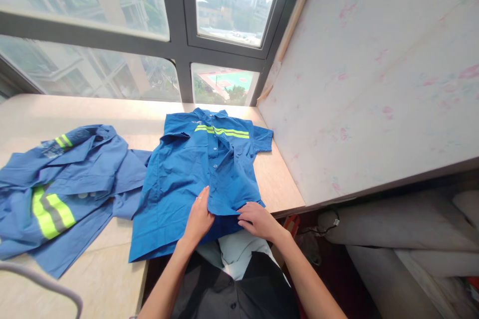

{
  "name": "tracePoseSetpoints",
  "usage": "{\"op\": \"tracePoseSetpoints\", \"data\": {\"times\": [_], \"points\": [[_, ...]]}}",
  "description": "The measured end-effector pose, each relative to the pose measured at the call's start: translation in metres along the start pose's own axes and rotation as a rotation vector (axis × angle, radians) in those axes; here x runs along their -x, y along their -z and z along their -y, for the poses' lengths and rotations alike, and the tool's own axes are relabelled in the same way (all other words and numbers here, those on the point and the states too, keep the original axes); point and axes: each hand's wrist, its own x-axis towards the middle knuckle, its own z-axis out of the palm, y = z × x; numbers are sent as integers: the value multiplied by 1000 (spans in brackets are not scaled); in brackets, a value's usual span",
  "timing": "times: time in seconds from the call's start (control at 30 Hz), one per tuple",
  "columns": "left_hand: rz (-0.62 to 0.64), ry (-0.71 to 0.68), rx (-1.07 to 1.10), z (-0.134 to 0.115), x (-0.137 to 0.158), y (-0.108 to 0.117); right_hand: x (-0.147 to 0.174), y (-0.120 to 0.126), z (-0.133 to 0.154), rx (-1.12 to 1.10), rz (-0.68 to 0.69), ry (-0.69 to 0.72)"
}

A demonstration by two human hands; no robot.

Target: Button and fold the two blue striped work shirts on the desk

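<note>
A blue short-sleeved work shirt (179, 169) with a yellow-green reflective stripe across the chest lies front up, collar toward the window. Its lower hem hangs past the near edge of the surface. My left hand (200, 217), with a ring on one finger, pinches the front opening close to the bottom. To its right, my right hand (258, 220) has its fingers closed on the hem of the right front panel, which is lifted a little. Buttons show down the middle, and the chest part is spread fairly flat.
A second blue garment (90, 174) with reflective bands lies rumpled at the left on the pale wooden surface (284, 184). A grey curved tube (45, 281) crosses the lower left corner. Behind stands a window frame (179, 55); a floral-papered wall (359, 84) bounds the right.
</note>
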Motion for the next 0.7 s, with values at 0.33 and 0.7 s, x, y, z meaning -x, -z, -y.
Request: {"op": "tracePoseSetpoints", "data": {"times": [0.33, 0.7], "points": [[180, -68, -227, -17, 7, 7, -4, 40, -9, 27, 33, -133], [144, -88, -239, 0, 35, 3, -106, -5, -86, 230, 29, -74]]}}
